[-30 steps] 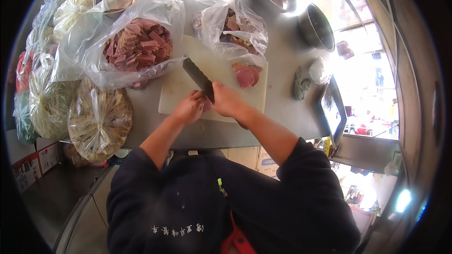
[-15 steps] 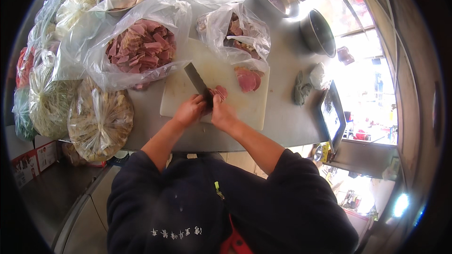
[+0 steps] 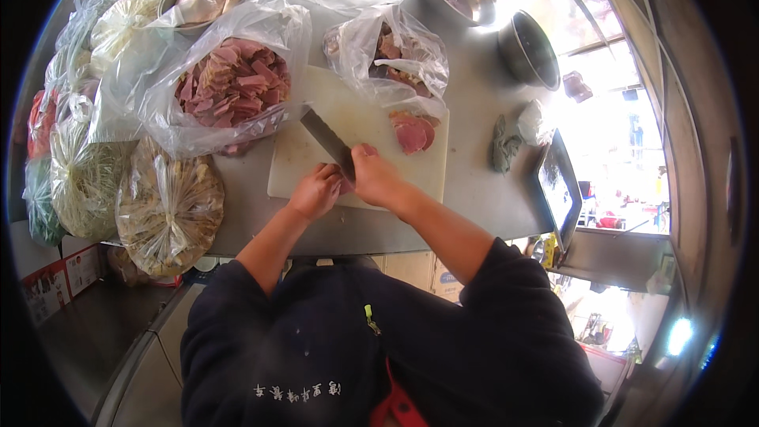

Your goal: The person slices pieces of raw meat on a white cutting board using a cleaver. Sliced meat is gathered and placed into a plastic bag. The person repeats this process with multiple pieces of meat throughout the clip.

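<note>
My right hand (image 3: 379, 178) is wrapped round the handle of a broad-bladed kitchen knife (image 3: 326, 138), its blade slanting away to the far left over a white cutting board (image 3: 296, 166). Close beside the blade, the bent fingers of my left hand (image 3: 315, 191) press on a piece of pink meat (image 3: 346, 187), most of it hidden by the hands. A bit of sliced meat (image 3: 368, 149) peeks out beyond my right hand. Farther right on the board lies a small stack of pink meat slices (image 3: 413, 133).
A clear plastic bag (image 3: 178, 130) full of sliced meat stands left of the board; another meat bag (image 3: 431, 67) rests at its far edge. Several tied bags (image 3: 170, 205) crowd the left. Metal bowls (image 3: 530, 51) and a green cloth (image 3: 504, 146) sit on the right.
My right hand has shifted slightly right and the blade now slants more to the left. The slices beside the blade are now mostly covered by my right hand.
</note>
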A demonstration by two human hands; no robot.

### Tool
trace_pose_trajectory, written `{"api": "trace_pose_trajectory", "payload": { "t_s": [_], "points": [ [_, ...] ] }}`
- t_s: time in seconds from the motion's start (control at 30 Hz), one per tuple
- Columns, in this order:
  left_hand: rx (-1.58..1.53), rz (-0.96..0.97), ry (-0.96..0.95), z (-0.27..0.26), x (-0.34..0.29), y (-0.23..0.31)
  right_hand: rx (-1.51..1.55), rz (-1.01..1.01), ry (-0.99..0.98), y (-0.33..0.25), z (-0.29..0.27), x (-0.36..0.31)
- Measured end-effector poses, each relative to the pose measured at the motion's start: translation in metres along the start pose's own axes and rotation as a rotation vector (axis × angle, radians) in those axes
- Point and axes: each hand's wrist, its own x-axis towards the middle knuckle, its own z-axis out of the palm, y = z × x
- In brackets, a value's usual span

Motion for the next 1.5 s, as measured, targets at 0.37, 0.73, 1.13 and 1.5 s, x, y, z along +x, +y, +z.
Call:
{"api": "trace_pose_trajectory", "payload": {
  "t_s": [0.37,0.73,1.13,1.5],
  "points": [
    [-0.052,-0.062,-0.051,-0.016,-0.009,0.013,0.026,0.043,-0.031,-0.011,-0.005,-0.006],
    [-0.056,-0.094,-0.093,-0.015,-0.011,0.01,-0.054,0.071,-0.104,-0.025,-0.012,-0.013],
    [-0.068,-0.139,-0.025,-0.011,-0.017,0.014,0.052,0.164,-0.111,-0.022,0.014,-0.03],
    [0.074,0.032,-0.057,-0.009,-0.02,0.015,0.094,0.028,-0.071,-0.003,0.005,-0.008]
  ]
}}
